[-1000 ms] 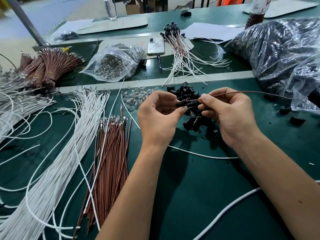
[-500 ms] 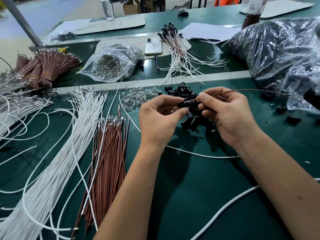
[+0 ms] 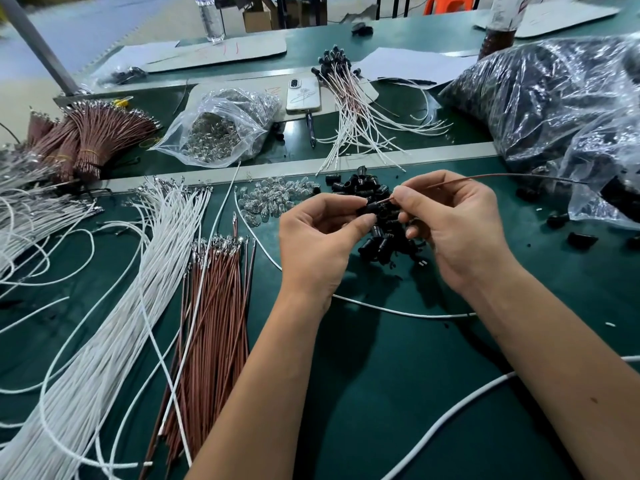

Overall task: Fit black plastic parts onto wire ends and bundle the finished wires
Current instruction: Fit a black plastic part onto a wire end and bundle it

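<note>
My left hand [image 3: 320,240] pinches a small black plastic part [image 3: 373,206] between thumb and fingers above the green table. My right hand [image 3: 453,223] pinches the end of a brown wire [image 3: 491,177] right at the part's mouth; the wire runs off to the right. Under both hands lies a heap of loose black parts [image 3: 384,237]. Loose brown wires [image 3: 214,306] and white wires [image 3: 138,271] lie at the left. Finished wires with black parts on them [image 3: 349,98] fan out at the back.
A pile of small clear bulbs [image 3: 273,199] lies left of the heap. At the back are a clear bag of bulbs [image 3: 221,129], a phone [image 3: 303,95] and tied brown bundles [image 3: 90,140]. A large plastic bag of black parts [image 3: 561,112] fills the right.
The brown wire's end has gone a little further toward the black part; both hands stay close together over the heap. The view shifted slightly.
</note>
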{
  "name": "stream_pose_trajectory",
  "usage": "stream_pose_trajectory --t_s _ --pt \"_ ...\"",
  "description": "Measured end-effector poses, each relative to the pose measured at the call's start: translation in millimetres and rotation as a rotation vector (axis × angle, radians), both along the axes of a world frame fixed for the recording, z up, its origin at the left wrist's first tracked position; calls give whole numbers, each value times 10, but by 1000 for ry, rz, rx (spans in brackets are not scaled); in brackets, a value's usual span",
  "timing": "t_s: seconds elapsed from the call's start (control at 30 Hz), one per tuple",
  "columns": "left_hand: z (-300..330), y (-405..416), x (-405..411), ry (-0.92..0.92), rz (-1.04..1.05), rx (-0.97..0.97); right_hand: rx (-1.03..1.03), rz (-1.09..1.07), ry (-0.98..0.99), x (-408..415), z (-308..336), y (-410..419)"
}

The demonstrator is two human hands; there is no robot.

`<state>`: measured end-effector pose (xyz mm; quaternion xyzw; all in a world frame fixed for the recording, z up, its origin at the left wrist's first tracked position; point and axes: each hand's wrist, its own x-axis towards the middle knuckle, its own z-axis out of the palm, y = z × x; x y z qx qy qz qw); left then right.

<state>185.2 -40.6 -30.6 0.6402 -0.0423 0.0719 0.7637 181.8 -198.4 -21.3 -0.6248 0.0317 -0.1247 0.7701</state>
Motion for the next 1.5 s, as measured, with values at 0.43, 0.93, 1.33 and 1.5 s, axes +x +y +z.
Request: stream_pose_trajectory --t_s 0.43,0.93,1.33,1.5 --pt "1 -40 -34 -19 -17 238 13 96 11 -11 -2 76" --pt "121 8 -36 200 -62 -303 -415 264 -70 -56 -40 86" --pt "228 264 41 348 -59 -715 -694 944 -2 -170 173 -72" --pt "246 150 -14 338 -143 -491 -419 544 7 -137 75 114"
